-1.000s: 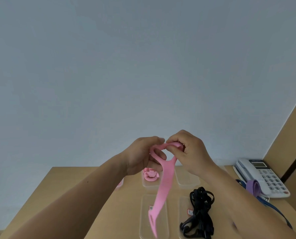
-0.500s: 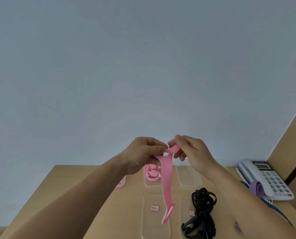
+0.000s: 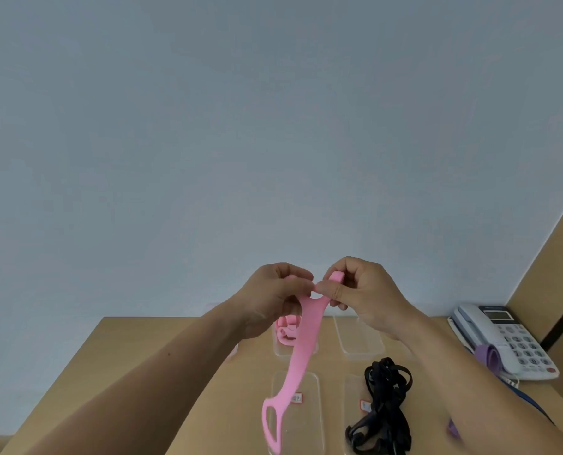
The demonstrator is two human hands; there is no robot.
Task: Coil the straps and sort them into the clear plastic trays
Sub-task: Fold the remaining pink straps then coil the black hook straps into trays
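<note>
**Hands.** The left hand [image 3: 273,302] and right hand [image 3: 367,297] are raised above the worktop [image 3: 175,372], fingertips nearly meeting. Both have fingers curled and pinch the upper loop of the pink strap [image 3: 301,353], one on each side. The right hand has the strap's end folded over between thumb and forefinger.

**Strap.** The rest hangs free in a slight bow. Its lower loop is over the near-left tray [image 3: 313,421]; contact cannot be told.

**Handling, as judged.** The strap is light, soft and rubbery. It holds a curve rather than dropping limp, so it is likely springy and apt to uncoil. Best hold: roll from the pinched end, then pinch the coil across its width until it is seated in a tray.

**Surroundings.** A coiled strap [image 3: 285,333] lies in the far-left tray [image 3: 278,351]. Black straps [image 3: 388,399] lie tangled over the near-right tray [image 3: 352,387].

**Writing.** The two near trays carry red-edged labels [image 3: 296,398], but their text is too small to read. No brand is legible on the phone [image 3: 516,343].
</note>
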